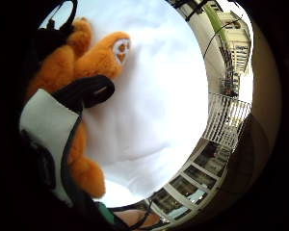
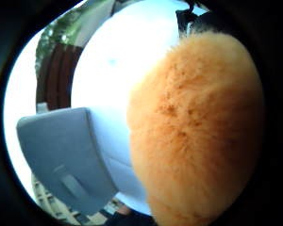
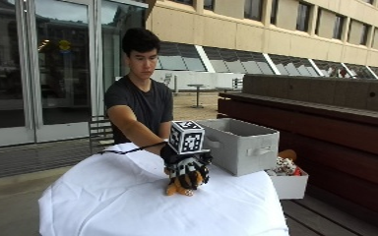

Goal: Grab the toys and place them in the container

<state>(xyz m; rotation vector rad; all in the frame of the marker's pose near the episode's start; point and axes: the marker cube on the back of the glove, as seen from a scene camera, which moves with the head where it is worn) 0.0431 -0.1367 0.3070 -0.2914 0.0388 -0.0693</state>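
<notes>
Orange plush toy nearest the lens: shaggy fur, fuzzy bright orange, rounded body filling the thumb side palm view. Little finger side view shows a limb ending in a pale pad with an orange mark, a second limb below it. Toy sits low on the white cloth of the surface, under the gloved right hand. Fingers curl down round the toy, gripping it; orange feet show beneath them. Grey fabric container with a side handle stands just beside the hand, on the same cloth. A small white box holding assorted items sits beside the container.
</notes>
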